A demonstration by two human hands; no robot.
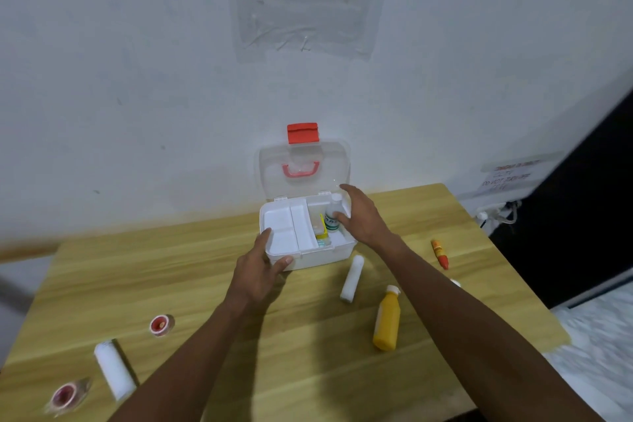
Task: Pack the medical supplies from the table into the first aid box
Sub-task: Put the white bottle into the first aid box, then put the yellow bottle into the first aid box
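The white first aid box (318, 255) stands open on the wooden table (191, 284), its clear lid (305, 168) with red latch leaning back against the wall. A white inner tray covers the box's left half. My left hand (262, 269) grips the box's front left corner, thumb on the front wall. My right hand (359, 216) holds a small white bottle (333, 212) with a green label upright inside the right compartment, beside a yellow item (321, 229).
On the table lie a white gauze roll (352, 279), a yellow bottle (387, 320), an orange-red tube (439, 253), a second gauze roll (114, 368) and two tape rolls (161, 325) (66, 396). A wall outlet with cables (496, 211) sits at the right.
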